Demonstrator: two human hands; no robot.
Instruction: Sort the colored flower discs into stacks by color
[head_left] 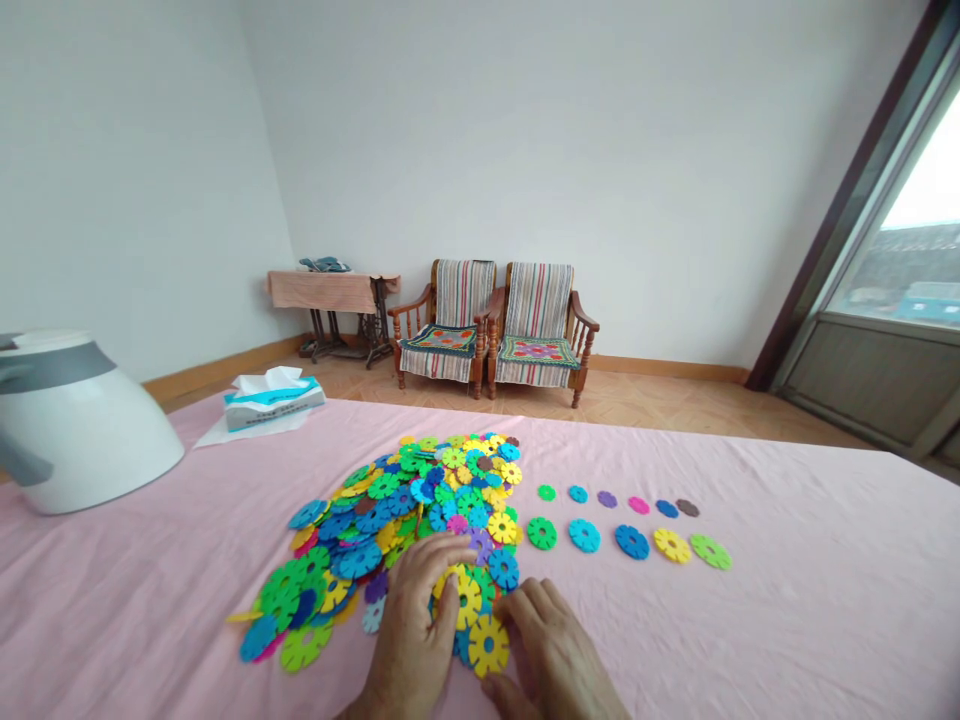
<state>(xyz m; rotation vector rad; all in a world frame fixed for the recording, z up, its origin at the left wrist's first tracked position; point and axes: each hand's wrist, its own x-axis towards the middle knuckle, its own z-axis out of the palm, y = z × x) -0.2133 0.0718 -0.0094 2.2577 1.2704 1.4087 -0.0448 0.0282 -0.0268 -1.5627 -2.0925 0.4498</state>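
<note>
Pressing pile (390, 510): left hand (416, 630), flat, grasping nothing.
Right hand (559, 655): bottom centre, touching yellow disc (489, 645); grip unclear.
Disc rows (630, 525): right of pile.

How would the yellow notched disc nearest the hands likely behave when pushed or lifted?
The yellow disc lies flat and thin, so it probably slides rather than rolls, though the pink cloth may drag on it. It looks light and likely stiff. Lying flat by the right hand, it may need lifting by its edge.

A home living room: two cushioned wooden armchairs (495, 325), side table (334, 290), tissue box (274, 398).
</note>
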